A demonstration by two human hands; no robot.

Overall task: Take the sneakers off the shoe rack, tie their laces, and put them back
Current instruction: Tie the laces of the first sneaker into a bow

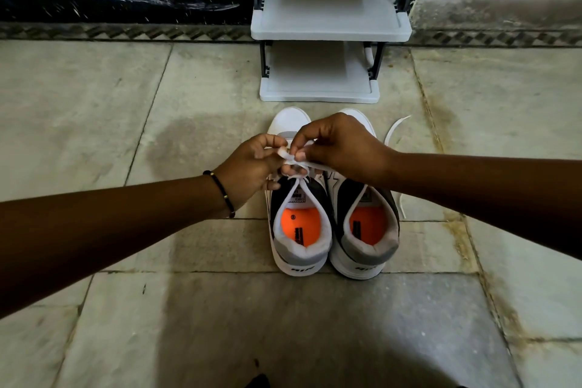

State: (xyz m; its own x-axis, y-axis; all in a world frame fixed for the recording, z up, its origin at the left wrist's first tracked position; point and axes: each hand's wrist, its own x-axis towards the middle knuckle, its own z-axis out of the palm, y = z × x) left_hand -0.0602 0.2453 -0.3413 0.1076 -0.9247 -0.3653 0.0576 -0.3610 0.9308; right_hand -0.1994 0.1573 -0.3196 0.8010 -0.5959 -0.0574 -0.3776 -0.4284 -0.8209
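Presently, two sneakers stand side by side on the floor, touching along their inner flanks, long axes running straight away from the person, toes toward the shoe rack and heel openings nearest the camera. The left sneaker lies directly beneath both hands; the right sneaker sits partly under the right forearm.

The left hand is closed in a pinch on the white lace of the left sneaker, fingertips holding a small loop. The right hand is likewise closed on the same lace, thumb and forefinger meeting the left hand's fingertips above the tongue. A dark beaded bracelet circles the left wrist.

Each sneaker shows an orange insole inside its opening and nothing else within. The right sneaker's lace trails loose on the floor, beyond and to the outer side of the right hand.

The shoe rack stands just beyond the hands, past the toes, with grey shelves and dark uprights; the two shelves in view carry nothing. Open stone floor extends to the outer side of each hand and behind the heels. A patterned border strip runs along the floor at the rack's base.
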